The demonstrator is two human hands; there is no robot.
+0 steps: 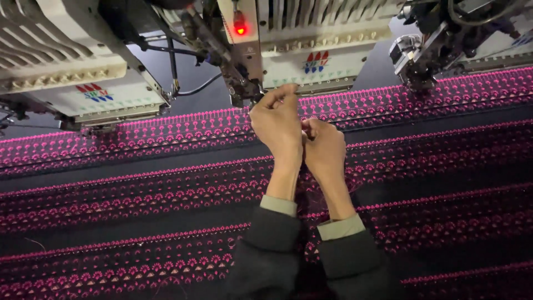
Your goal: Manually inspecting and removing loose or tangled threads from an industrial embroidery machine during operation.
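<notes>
My left hand (276, 123) is raised to the needle area (248, 93) of the middle embroidery head (311, 58), its thumb and fingers pinched together as if on a thin thread that I cannot make out. My right hand (323, 145) sits close beside it, fingers curled, touching the left hand; what it holds is hidden. Both hands hover over dark fabric (139, 189) stitched with rows of pink patterns. Dark sleeves with pale cuffs cover my wrists.
A second embroidery head (83, 83) stands to the left and a third (438, 44) to the right, both over the fabric. A red lamp (240, 28) glows on the middle head. Black cables (183, 72) hang between the left and middle heads.
</notes>
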